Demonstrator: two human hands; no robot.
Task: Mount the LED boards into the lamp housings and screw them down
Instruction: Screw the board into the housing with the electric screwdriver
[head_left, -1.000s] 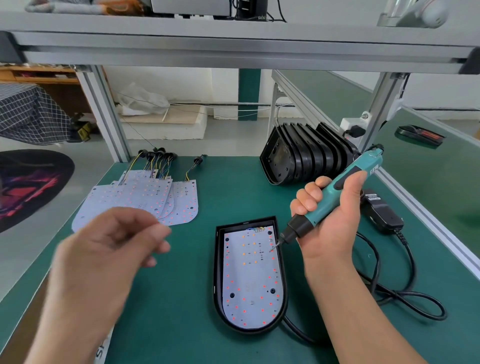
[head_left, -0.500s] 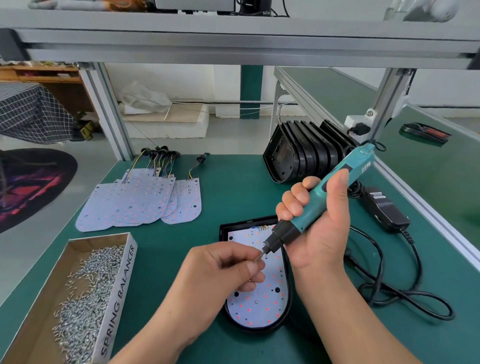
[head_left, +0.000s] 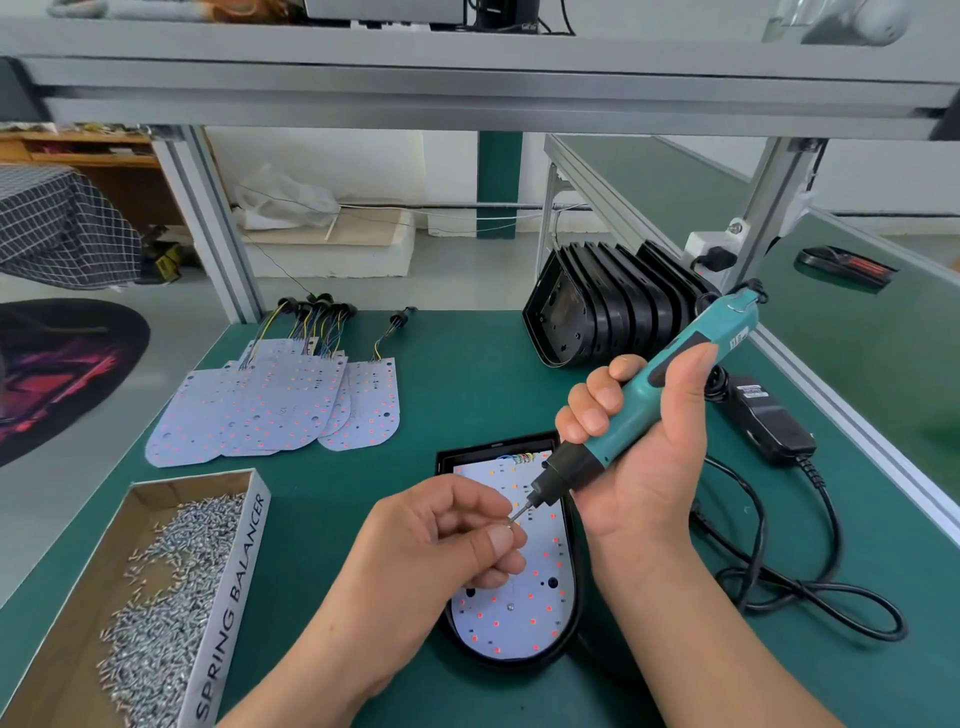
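A black lamp housing (head_left: 574, 613) lies on the green bench in front of me, with a white LED board (head_left: 524, 613) seated inside it. My right hand (head_left: 644, 452) grips a teal electric screwdriver (head_left: 670, 379), tilted with its bit pointing down-left over the board. My left hand (head_left: 441, 540) pinches a small screw (head_left: 511, 524) at the bit's tip, above the board's middle. One screw head shows low on the board. My left hand hides part of the board.
A cardboard box (head_left: 228, 587) of several loose screws sits at the front left. Spare LED boards (head_left: 280, 402) with wires lie at the back left. Stacked black housings (head_left: 608, 306) stand at the back right. A power adapter (head_left: 771, 421) and its looped cable (head_left: 810, 587) lie right.
My left hand came in from the left with a screw and now holds it against the screwdriver's bit. The screwdriver shifted slightly left over the board.
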